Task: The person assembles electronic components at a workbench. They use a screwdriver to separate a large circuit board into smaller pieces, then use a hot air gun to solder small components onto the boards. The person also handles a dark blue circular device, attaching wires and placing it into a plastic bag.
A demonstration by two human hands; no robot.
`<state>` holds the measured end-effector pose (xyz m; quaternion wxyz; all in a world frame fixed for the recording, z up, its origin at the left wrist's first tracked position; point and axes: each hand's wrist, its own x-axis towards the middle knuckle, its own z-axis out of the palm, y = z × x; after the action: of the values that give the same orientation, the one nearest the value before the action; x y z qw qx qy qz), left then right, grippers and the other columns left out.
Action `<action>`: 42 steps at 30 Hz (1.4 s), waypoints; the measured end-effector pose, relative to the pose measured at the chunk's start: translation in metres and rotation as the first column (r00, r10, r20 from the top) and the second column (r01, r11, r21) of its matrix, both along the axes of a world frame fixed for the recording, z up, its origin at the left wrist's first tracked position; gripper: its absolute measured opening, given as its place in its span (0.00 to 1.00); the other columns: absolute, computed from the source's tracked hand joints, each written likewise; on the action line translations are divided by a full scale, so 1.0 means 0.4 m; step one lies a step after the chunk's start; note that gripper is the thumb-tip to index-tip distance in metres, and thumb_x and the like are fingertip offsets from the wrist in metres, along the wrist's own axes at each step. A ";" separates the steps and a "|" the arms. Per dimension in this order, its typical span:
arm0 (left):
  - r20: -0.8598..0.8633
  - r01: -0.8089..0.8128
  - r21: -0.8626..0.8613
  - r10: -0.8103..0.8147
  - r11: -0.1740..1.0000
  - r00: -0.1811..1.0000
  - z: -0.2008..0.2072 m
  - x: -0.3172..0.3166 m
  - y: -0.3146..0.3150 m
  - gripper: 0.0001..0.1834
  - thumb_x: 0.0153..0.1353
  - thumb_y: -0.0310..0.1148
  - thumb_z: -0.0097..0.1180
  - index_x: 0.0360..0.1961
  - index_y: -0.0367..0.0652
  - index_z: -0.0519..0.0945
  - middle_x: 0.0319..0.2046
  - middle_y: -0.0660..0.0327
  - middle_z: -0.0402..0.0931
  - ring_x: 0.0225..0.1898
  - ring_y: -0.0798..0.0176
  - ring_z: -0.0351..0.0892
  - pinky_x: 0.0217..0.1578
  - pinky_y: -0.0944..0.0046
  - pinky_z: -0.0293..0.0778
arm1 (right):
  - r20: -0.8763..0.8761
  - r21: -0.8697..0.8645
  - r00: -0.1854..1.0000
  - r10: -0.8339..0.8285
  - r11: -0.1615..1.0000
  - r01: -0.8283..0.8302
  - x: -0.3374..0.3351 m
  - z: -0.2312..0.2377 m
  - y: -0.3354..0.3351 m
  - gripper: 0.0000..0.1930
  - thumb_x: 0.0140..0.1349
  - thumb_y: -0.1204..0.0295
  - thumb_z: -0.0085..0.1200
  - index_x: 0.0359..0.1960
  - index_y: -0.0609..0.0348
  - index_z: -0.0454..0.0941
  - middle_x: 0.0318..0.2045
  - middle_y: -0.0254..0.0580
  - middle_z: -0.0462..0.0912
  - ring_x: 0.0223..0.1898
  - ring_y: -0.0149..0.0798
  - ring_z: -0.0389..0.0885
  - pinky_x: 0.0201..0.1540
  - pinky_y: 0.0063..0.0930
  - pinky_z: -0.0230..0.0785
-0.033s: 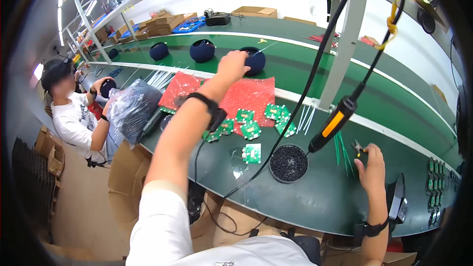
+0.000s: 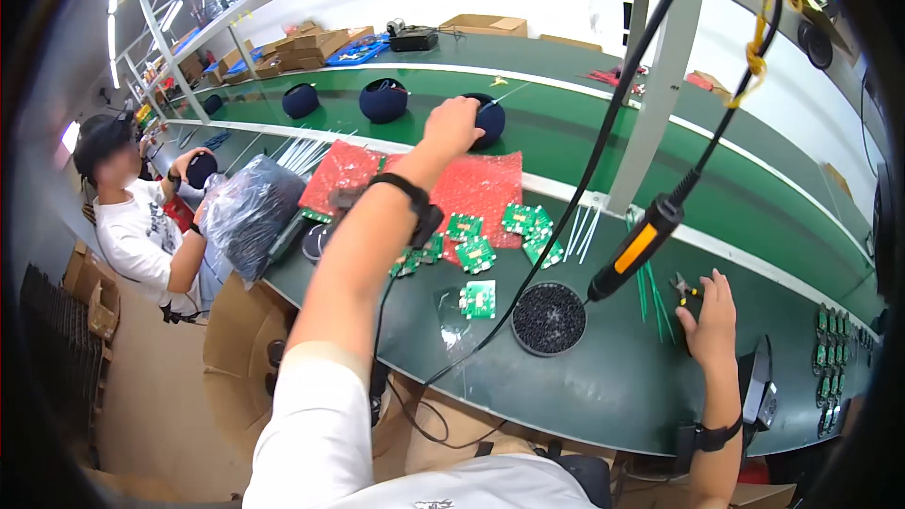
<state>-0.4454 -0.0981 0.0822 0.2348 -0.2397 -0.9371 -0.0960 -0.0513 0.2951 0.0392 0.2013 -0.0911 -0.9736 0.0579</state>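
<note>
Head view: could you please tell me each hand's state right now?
Left hand: at the round dark-blue housing; whether gripping it cannot be told.
Right hand: open, apparently empty, beside the pliers.

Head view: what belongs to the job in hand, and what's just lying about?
Likely in use:
dark blue round shell at the left hand
black and orange hanging tool
round grey dish of small black pieces

Probably lying about:
brown cardboard boxes

Navy globe (image 2: 490, 123) sits on belt (image 2: 558, 127), apparently open-topped.
</note>
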 end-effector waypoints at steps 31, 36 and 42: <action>0.519 0.607 0.372 -0.700 0.702 0.492 0.131 1.128 0.317 0.41 0.46 0.23 0.76 0.61 0.44 0.67 0.48 0.50 0.68 0.47 0.44 0.77 0.47 0.52 0.75 | -0.225 -0.911 0.963 -0.146 0.381 -0.155 0.493 0.026 -0.096 0.13 0.68 0.81 0.53 0.53 0.65 0.75 0.34 0.30 0.74 0.36 0.24 0.71 0.43 0.20 0.65; 0.631 0.587 0.432 -0.695 0.684 0.344 0.081 1.132 0.456 0.28 0.51 0.28 0.74 0.51 0.40 0.72 0.39 0.55 0.77 0.37 0.56 0.79 0.39 0.57 0.76 | -0.083 -0.826 0.987 -0.138 0.564 0.009 0.628 -0.020 -0.102 0.15 0.60 0.80 0.60 0.49 0.66 0.80 0.34 0.43 0.78 0.35 0.37 0.77 0.42 0.25 0.69; 0.748 0.586 0.432 -0.635 0.686 0.192 0.063 1.137 0.475 0.28 0.52 0.27 0.74 0.54 0.41 0.77 0.33 0.59 0.76 0.32 0.64 0.74 0.36 0.63 0.72 | -0.122 -0.752 0.992 0.031 0.649 -0.113 0.653 -0.033 -0.130 0.23 0.51 0.86 0.61 0.53 0.64 0.80 0.38 0.48 0.80 0.38 0.45 0.85 0.43 0.32 0.78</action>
<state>0.0092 0.0918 0.1075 -0.3170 -0.5022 -0.7426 -0.3096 0.2101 0.2433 0.0259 0.1899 -0.1251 -0.8524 0.4708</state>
